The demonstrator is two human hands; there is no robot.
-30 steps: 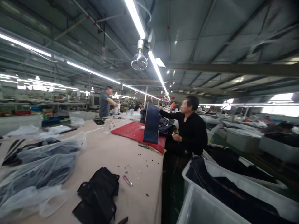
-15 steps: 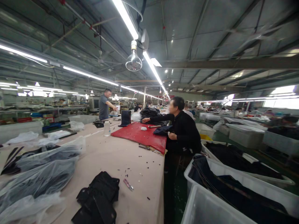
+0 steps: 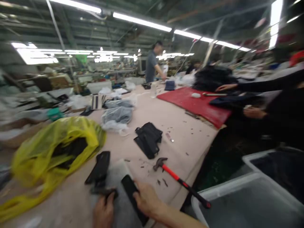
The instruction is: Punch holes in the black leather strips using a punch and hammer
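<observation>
My left hand (image 3: 104,210) is closed round a dark, short bar-like object (image 3: 104,191), blurred so that its kind does not show. My right hand (image 3: 148,199), coming in from the lower right, grips the edge of a black fabric strip (image 3: 130,185) that lies over a grey board (image 3: 118,172). Just beyond my left hand is a folded black piece (image 3: 101,166). A claw hammer (image 3: 174,175) with a red and black handle rests to the right of my right hand, near the table edge.
A yellow plastic bag (image 3: 78,129) with dark contents lies on the left. Farther along are stacked black pieces (image 3: 149,136), a pink-handled tool (image 3: 169,137) and a red mat (image 3: 180,98). A co-worker's hand (image 3: 255,112) shows at right, above a white bin (image 3: 228,190). Another person (image 3: 152,65) stands behind.
The view has swung down and to the left. Both my hands, the yellow bag and the claw hammer are now in sight. The seated co-worker has shifted to the right edge.
</observation>
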